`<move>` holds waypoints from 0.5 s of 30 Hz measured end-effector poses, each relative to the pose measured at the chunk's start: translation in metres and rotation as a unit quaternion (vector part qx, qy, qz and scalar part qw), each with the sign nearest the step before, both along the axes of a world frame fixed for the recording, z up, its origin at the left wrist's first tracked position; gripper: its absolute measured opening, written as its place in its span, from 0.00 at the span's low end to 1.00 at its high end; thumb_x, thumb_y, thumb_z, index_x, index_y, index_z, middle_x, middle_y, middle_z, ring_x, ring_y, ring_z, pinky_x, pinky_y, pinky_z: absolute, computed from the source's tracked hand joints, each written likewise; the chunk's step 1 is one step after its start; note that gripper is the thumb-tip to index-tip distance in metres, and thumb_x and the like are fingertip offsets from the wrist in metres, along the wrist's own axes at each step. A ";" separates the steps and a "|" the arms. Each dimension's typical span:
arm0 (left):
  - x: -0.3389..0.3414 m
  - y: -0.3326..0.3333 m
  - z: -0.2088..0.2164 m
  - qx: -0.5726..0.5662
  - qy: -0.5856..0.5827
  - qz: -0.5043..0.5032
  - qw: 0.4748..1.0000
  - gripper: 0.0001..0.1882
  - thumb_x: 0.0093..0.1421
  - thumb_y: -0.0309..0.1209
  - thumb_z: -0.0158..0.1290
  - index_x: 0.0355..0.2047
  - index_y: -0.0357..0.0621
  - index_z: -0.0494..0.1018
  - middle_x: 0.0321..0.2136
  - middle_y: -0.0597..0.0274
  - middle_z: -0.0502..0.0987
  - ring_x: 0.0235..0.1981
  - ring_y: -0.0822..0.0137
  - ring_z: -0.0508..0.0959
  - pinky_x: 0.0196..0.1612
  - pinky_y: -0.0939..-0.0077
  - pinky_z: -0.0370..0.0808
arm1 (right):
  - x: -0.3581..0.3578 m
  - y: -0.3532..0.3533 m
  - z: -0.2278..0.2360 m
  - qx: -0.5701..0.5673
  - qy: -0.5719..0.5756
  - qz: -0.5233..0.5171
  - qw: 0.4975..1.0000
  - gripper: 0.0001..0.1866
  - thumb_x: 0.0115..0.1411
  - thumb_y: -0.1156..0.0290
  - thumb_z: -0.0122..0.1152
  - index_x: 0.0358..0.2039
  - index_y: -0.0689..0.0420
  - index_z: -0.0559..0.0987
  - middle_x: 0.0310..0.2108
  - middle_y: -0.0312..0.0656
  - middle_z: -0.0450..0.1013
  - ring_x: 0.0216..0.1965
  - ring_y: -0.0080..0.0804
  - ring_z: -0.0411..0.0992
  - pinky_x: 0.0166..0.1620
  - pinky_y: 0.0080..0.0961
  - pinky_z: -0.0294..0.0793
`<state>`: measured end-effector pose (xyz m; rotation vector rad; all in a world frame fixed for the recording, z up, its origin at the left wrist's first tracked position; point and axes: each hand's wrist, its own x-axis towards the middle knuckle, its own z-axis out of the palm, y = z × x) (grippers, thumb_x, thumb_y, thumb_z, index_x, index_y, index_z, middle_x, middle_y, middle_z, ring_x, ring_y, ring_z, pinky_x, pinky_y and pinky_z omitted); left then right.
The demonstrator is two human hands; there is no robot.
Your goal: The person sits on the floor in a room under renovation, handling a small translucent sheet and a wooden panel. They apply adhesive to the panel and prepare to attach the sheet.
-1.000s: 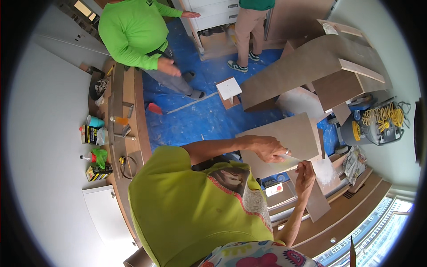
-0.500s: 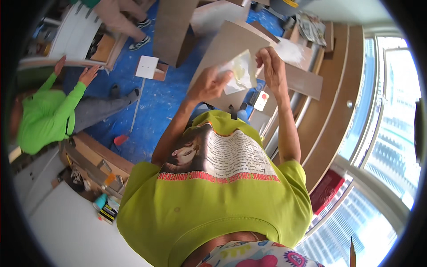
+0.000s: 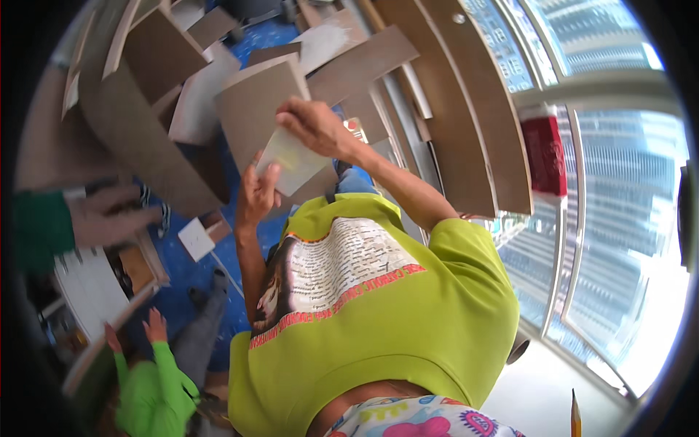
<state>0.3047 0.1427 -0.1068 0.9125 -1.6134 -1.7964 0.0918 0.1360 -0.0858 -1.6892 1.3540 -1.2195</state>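
Note:
A small whitish, translucent packet [image 3: 293, 166] with a yellowish patch is in front of my chest. My left hand [image 3: 258, 194] grips its left edge, thumb lying across the face. Over the packet's upper corner is my right hand [image 3: 314, 125], its fingers curled together. Whatever those fingertips hold, if anything, is hidden. Behind both hands leans a brown board [image 3: 255, 105].
Long brown panels [image 3: 455, 102] stand along the window at right. More boards [image 3: 175, 54] lean at upper left. Blue covering [image 3: 175, 237] lies on the floor. A person in a green top [image 3: 156, 397] is at lower left; another person's legs [image 3: 120, 213] are above.
My view has turned toward the window, so the room has swung round. The right hand has come from beside the packet to over its upper corner. My left hand still grips the packet.

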 end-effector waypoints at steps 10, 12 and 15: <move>-0.070 -0.033 0.035 -0.068 0.011 -0.194 0.979 0.12 0.70 0.37 0.44 0.42 0.41 0.70 0.21 0.66 0.73 0.13 0.80 0.68 0.15 0.85 0.64 | -0.061 0.034 0.025 -0.035 0.048 -0.133 0.989 0.14 0.71 0.62 0.49 0.36 0.61 0.71 0.25 0.53 0.73 0.28 0.58 0.73 0.33 0.43 0.71; -0.080 -0.039 0.039 -0.071 0.012 -0.198 0.978 0.12 0.70 0.37 0.43 0.41 0.40 0.69 0.20 0.66 0.73 0.12 0.79 0.68 0.15 0.84 0.65 | -0.067 0.036 0.030 -0.028 0.021 -0.157 0.987 0.15 0.71 0.60 0.49 0.36 0.61 0.70 0.24 0.51 0.72 0.25 0.53 0.72 0.31 0.40 0.70; -0.093 -0.044 0.031 -0.088 0.039 -0.150 0.984 0.14 0.71 0.38 0.43 0.41 0.39 0.70 0.19 0.66 0.73 0.12 0.78 0.68 0.15 0.84 0.66 | -0.073 0.033 0.037 -0.010 -0.039 -0.174 0.984 0.16 0.71 0.58 0.50 0.38 0.61 0.70 0.25 0.49 0.72 0.25 0.43 0.72 0.31 0.36 0.70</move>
